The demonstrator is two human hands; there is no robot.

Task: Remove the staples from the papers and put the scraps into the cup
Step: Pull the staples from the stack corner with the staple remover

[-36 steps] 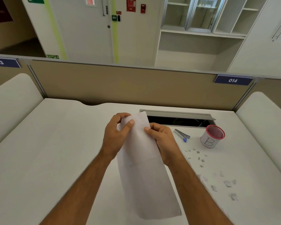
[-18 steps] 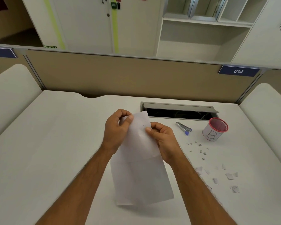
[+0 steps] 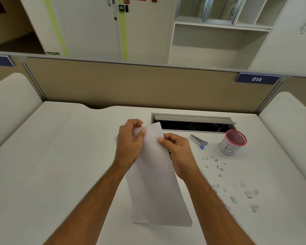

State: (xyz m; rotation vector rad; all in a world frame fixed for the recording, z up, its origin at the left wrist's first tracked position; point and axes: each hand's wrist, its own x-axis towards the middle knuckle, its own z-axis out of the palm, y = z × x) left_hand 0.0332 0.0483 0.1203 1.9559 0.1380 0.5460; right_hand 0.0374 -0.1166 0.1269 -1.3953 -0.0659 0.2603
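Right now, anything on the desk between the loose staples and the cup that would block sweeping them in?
Nothing visible. The loose staples lie on bare desk just in front of the cup. The staple remover sits off to the cup's left, outside that path. Both hands, left hand and right hand, hold the paper.

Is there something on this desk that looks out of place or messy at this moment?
Yes. Staples and torn scraps lie loose on the desk, right of the hands and in front of the cup, not inside it. The staple remover lies idle beside the cup.
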